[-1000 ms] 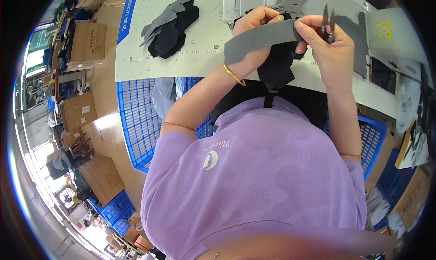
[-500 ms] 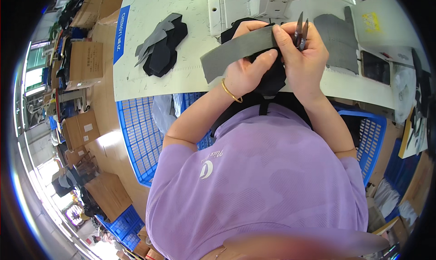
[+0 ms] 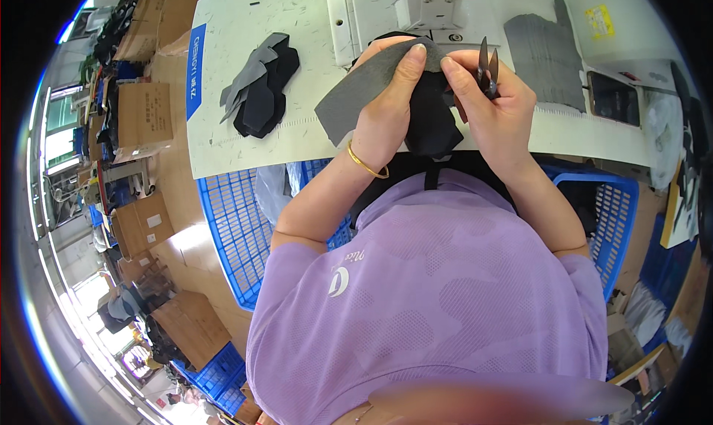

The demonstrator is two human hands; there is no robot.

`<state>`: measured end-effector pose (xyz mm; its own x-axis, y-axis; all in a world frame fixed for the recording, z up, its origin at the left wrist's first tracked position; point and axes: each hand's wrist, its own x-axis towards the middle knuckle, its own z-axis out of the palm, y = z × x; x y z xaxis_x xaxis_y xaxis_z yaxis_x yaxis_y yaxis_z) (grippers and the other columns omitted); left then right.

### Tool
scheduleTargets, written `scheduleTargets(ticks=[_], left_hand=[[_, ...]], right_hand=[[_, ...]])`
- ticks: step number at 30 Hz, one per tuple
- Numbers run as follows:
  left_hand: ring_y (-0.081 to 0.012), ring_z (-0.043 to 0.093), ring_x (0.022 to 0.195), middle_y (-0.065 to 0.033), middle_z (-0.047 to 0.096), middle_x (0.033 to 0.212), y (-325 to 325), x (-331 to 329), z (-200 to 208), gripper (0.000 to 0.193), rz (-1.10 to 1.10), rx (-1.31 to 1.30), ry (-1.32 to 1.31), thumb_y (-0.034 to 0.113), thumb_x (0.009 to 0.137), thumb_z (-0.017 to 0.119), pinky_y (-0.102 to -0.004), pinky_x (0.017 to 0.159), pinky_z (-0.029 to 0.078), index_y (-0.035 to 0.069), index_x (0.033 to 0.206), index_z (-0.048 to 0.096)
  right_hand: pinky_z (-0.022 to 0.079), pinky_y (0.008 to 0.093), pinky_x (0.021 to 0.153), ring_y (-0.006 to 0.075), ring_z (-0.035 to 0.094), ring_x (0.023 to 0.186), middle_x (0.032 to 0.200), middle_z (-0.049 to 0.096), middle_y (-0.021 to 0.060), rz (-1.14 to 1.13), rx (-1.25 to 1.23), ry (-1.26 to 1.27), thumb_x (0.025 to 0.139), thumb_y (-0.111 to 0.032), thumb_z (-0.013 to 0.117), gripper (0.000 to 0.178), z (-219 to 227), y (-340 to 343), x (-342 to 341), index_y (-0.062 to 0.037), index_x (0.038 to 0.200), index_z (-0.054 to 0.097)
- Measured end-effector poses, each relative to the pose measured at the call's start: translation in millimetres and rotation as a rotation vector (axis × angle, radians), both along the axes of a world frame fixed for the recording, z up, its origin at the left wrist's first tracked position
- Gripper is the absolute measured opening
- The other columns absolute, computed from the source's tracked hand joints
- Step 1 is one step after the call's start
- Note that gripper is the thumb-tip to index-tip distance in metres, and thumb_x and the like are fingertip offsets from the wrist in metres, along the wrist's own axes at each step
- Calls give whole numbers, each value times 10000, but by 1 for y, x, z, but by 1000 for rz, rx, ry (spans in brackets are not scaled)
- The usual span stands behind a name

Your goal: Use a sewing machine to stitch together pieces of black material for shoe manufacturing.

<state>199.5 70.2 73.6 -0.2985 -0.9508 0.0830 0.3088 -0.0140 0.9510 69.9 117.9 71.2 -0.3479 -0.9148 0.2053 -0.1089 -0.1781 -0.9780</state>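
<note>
My left hand (image 3: 385, 117) is closed on a grey strip of fabric (image 3: 343, 96), its thumb pressed on top and its fingers hidden underneath. Black fabric (image 3: 433, 117) hangs from the same work, between my hands and down to the table's front edge. With thumb and forefinger, my right hand (image 3: 496, 105) pinches at the right end of the grey strip. Dark thread snips (image 3: 487, 70) are tucked in that hand too, blades pointing up and apart. Exactly how the grey and black layers join is hidden by my fingers.
A sewing machine (image 3: 429, 9) stands just beyond my hands on the white table (image 3: 312, 146). Grey and black cut pieces (image 3: 260, 91) lie to the left; grey pieces (image 3: 546, 62) and a phone (image 3: 613, 99) to the right. Blue baskets (image 3: 232, 228) sit below the edge.
My left thumb has moved up onto the grey strip, near its right end. The right thumb has shifted slightly left and down along the edge. The snips remain in my right hand.
</note>
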Motion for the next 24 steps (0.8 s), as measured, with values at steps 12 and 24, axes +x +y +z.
scheduleTargets(ticks=[12,24], left_hand=[[-90,609,760,-49,656,884,0,-3,6,168,64,108,80,133,940,643,-213,661,511,-11,1024,620],[-65,587,768,-17,641,876,0,-2,13,178,38,145,2,177,961,619,-192,669,477,14,1031,611]], right_hand=[[399,201,527,32,524,581,635,589,-12,4,-28,5,894,-131,682,111,2,-1,0,-24,872,664],[401,205,529,34,516,577,641,596,-9,-13,-43,5,895,-137,681,119,4,-3,0,-23,866,662]])
